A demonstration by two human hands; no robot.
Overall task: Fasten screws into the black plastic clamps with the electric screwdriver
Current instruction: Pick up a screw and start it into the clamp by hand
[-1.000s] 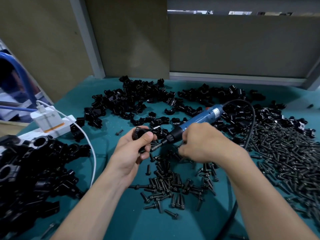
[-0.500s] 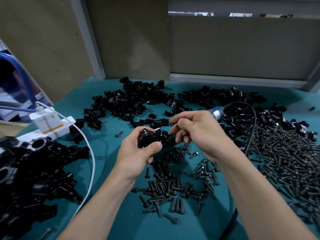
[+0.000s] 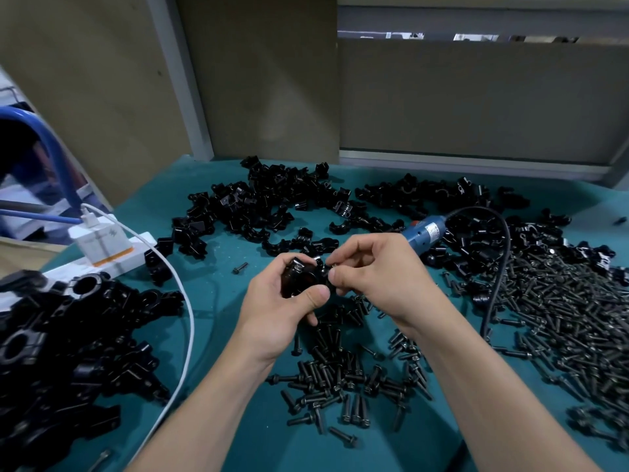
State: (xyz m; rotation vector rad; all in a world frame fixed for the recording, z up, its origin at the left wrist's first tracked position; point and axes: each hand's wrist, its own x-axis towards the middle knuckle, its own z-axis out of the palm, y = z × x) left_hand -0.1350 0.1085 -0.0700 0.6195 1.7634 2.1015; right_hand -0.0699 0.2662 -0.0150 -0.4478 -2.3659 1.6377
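Note:
My left hand (image 3: 277, 310) grips a black plastic clamp (image 3: 301, 277) above the middle of the teal table. My right hand (image 3: 377, 270) meets it from the right, thumb and forefinger pinching what looks like a small screw (image 3: 334, 266) at the clamp's right edge. The blue electric screwdriver (image 3: 425, 230) shows just behind my right hand, its front end hidden by the hand. Its black cable (image 3: 495, 284) loops off to the right. Loose screws (image 3: 340, 379) lie scattered under my hands.
A large heap of screws (image 3: 571, 321) covers the right side. Black clamps (image 3: 272, 202) are piled across the back, and another heap of clamps (image 3: 68, 338) fills the left. A white power strip with charger (image 3: 102, 248) and its white cable (image 3: 189, 335) lie at left.
My right hand stopped driving with the screwdriver and rose to the clamp, now pinching at its right edge. My left hand turned the clamp and lifted it slightly.

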